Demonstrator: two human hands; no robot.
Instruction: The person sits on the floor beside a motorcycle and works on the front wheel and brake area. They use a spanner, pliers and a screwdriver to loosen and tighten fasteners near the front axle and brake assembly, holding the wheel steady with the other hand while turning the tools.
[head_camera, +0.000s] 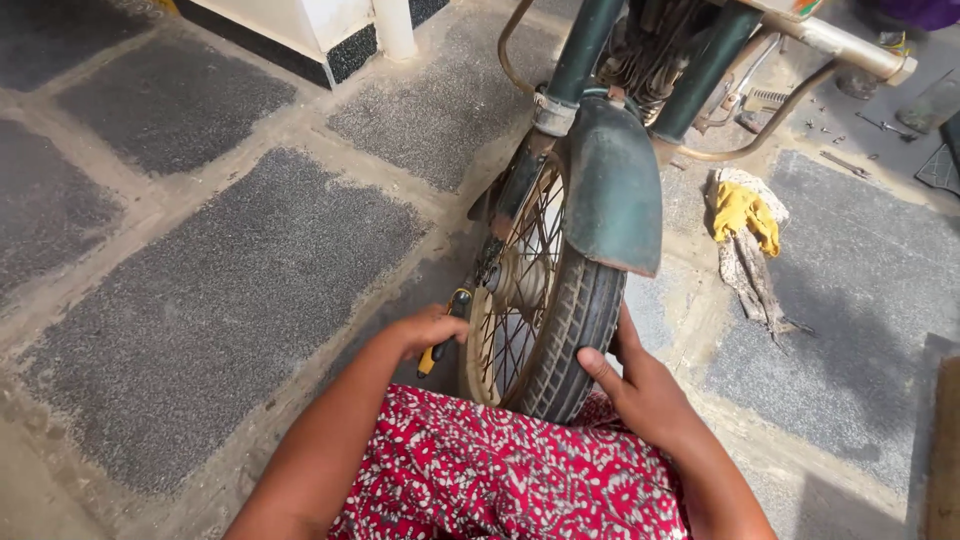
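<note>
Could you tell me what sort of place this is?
Probably an informal outdoor repair spot: a motorcycle's front wheel stands on stone paving, with rags and small loose metal parts lying on the ground.

Bare forearms; red garment (500, 475) with white floral print.
</note>
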